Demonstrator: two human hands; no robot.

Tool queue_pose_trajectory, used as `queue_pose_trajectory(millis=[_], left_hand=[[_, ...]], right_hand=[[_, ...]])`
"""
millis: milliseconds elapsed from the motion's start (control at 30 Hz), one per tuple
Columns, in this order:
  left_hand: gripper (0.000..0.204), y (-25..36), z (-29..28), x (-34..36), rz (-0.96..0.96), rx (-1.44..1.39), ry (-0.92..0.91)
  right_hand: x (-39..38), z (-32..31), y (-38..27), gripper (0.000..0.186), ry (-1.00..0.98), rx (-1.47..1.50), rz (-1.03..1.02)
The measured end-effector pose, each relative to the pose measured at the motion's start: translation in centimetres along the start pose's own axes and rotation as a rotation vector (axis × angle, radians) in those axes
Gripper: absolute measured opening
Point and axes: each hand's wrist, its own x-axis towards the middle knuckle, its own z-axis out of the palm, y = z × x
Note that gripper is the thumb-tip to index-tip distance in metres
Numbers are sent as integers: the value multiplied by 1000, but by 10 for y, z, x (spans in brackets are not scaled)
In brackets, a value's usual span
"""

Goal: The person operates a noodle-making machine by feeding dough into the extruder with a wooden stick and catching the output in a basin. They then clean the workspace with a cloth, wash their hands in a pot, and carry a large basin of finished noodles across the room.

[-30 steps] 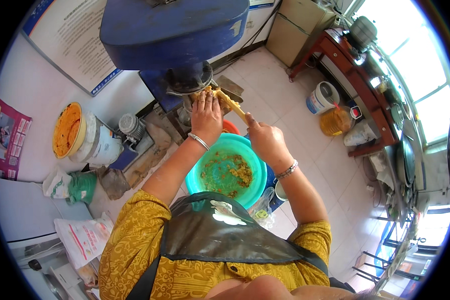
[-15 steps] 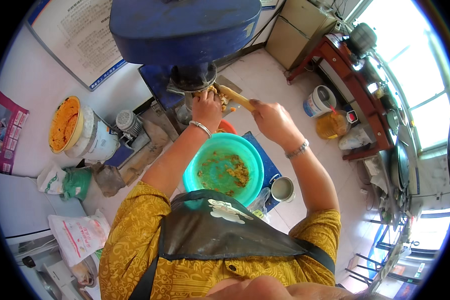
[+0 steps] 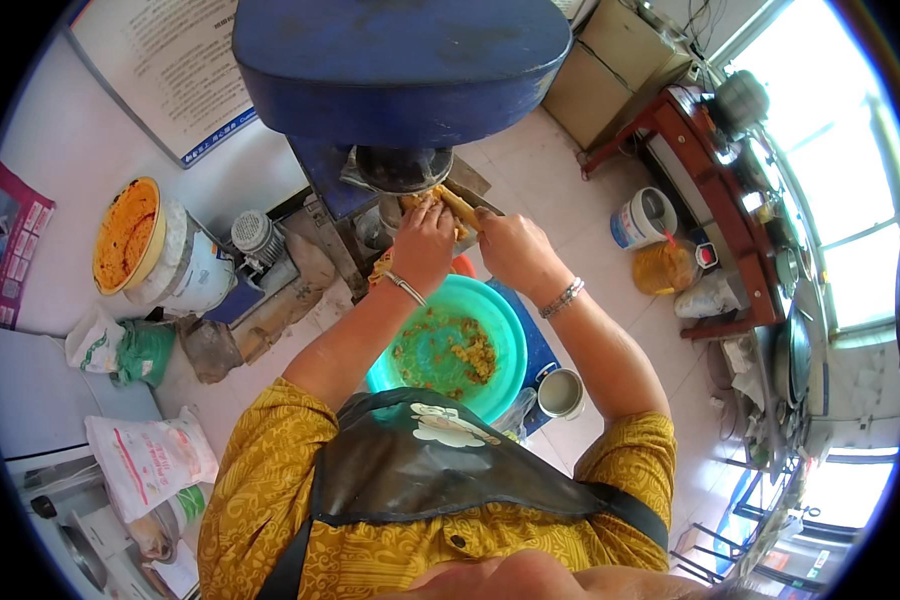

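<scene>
Beneath the blue machine's dark round metal head (image 3: 400, 168), both my hands are close together. My right hand (image 3: 518, 258) is closed round the near end of a yellowish wooden stick (image 3: 458, 208), whose far end reaches under the head. My left hand (image 3: 425, 247) is beside the stick's far part, its fingers curled over yellow-orange mash; the fingertips are partly hidden. More orange mash (image 3: 381, 264) shows left of that hand. Below my wrists stands a turquoise basin (image 3: 515, 345) with clumps of yellowish mash (image 3: 475, 357) in it. Part of a red bowl (image 3: 463, 265) shows behind its rim.
The blue machine housing (image 3: 400, 75) hangs overhead. Left are an orange-filled bowl (image 3: 158, 258) on a bucket, a motor (image 3: 257, 233) and sacks (image 3: 153, 462). A metal pot (image 3: 561, 394) stands right of the basin. Farther right are a white bucket (image 3: 644, 219) and a red-brown table (image 3: 705, 165).
My right hand has moved left and a little nearer, bringing the stick closer to my left hand. My left hand has shifted slightly right and nearer. The whole view has shifted a little.
</scene>
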Motion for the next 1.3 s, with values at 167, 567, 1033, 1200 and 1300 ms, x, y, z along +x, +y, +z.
queue_pose_trajectory(millis=[167, 567, 1033, 1200, 1300], left_hand=[[26, -4, -1, 5, -43, -179, 2], [20, 6, -13, -3, -292, -382, 81], [20, 0, -8, -5, 4, -92, 15], [21, 3, -9, 6, 21, -73, -9], [23, 1, -12, 5, 30, -90, -26]], right_hand=[[18, 1, 8, 29, -43, -146, -52], [-32, -50, -6, 31, -92, -249, -100], [4, -1, -2, 33, -20, -303, -147], [15, 6, 10, 30, 36, -96, -56], [7, -11, 18, 26, 33, 58, -28]])
